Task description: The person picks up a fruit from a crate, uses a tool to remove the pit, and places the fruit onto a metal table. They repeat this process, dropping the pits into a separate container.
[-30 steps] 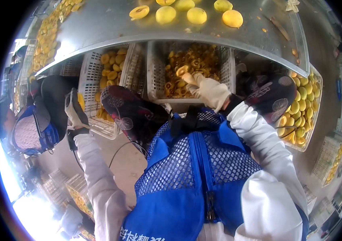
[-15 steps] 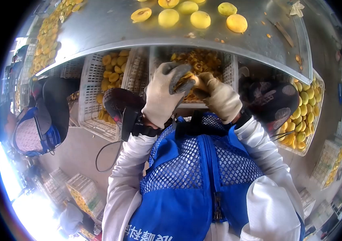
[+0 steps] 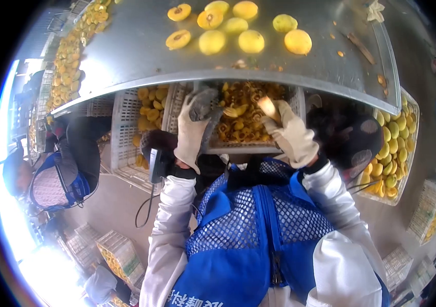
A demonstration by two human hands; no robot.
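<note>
My left hand (image 3: pixel 193 125), in a pale glove with grey fingers, is spread above the left side of a white crate (image 3: pixel 299 97) with yellow-brown fruit scraps (image 3: pixel 246 123). A yellow piece (image 3: pixel 234 110) shows just right of its fingertips, over or on the scraps. My right hand (image 3: pixel 293 134), also gloved, is closed around a short tan object (image 3: pixel 268 108), like a wooden handle, at the crate's right side. On the metal table (image 3: pixel 141 56) ahead lie several yellow fruits (image 3: pixel 212 42) and cut halves (image 3: pixel 178 39) with brown centres.
Left of the scraps stands a crate (image 3: pixel 124 128) of fruit halves; at right is a crate (image 3: pixel 415 138) of whole fruit. The table's edge passes just beyond my hands. A knife-like tool (image 3: pixel 362 48) lies on it at right. A person (image 3: pixel 57 174) sits at left.
My hands have moved apart. My left hand has opened and let go of the yellow fruit piece it held. The view has tilted, showing more fruit on the table.
</note>
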